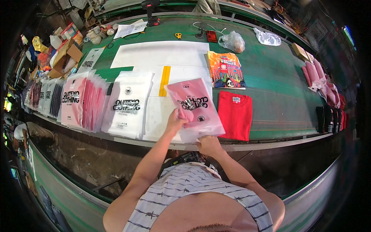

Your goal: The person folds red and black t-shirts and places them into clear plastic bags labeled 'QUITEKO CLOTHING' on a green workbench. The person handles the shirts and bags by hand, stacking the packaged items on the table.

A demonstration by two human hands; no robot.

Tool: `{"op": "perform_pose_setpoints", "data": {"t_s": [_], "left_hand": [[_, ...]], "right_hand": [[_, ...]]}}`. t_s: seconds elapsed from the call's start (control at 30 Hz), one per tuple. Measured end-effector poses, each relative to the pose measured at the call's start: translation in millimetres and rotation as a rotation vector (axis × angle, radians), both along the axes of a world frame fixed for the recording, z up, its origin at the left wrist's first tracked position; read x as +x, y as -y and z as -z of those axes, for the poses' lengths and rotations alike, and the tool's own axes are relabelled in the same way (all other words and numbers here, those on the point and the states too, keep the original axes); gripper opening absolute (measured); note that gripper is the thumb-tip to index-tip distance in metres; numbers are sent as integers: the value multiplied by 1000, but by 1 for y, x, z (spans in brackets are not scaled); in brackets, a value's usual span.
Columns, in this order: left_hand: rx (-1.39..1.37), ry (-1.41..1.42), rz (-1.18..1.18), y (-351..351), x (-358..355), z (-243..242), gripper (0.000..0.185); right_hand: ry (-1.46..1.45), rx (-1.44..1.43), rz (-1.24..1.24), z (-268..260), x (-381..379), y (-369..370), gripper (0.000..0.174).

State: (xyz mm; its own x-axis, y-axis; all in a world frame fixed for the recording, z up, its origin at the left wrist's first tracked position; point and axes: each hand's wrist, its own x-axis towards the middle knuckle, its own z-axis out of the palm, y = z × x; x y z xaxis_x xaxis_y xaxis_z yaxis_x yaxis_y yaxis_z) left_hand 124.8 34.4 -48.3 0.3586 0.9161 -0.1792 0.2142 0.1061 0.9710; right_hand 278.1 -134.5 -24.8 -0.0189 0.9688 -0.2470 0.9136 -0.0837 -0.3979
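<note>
A frosted plastic garment bag (195, 101) with black print and a red folded garment inside lies tilted in front of me. Its printing appears upside down from my side. My left hand (175, 123) grips the bag's left side, some of its fingers hidden by the plastic. At the near end, my right hand (210, 145) pinches the clear edge close to the table's rim. Just right of the bag sits a folded red T-shirt (235, 116) with a neck label. Beyond that is a folded multicoloured printed T-shirt (226, 69). A pile of flat printed bags (127, 104) is on the left.
Filled bags (74, 100) stand in a row at the left. White sheets (162, 53) and a yellow strip (164, 81) cover the middle of the green table (278, 87). Yellow scissors (178, 36) and a cordless drill (150, 13) are farther back. Pink bundles (314, 74) lie right.
</note>
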Motion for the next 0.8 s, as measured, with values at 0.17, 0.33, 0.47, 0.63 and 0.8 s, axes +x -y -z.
{"op": "perform_pose_setpoints", "data": {"t_s": [0.17,0.33,0.47,0.63,0.8], "left_hand": [[562,-416,576,-52,0,-87,64],[817,-774,965,-46,10,-221,47],[1213,-983,1034,-32,30,-288,34],[1648,-571,520,-48,44,-292,37],[1247,-525,525,-83,40,-204,42]], "right_hand": [[-110,796,18,-72,30,-38,20],[76,1147,-39,-164,45,-95,39],[-196,686,2,-145,65,-93,43],[-765,473,466,-96,63,-80,28],[-1172,140,821,29,73,-51,25]]}}
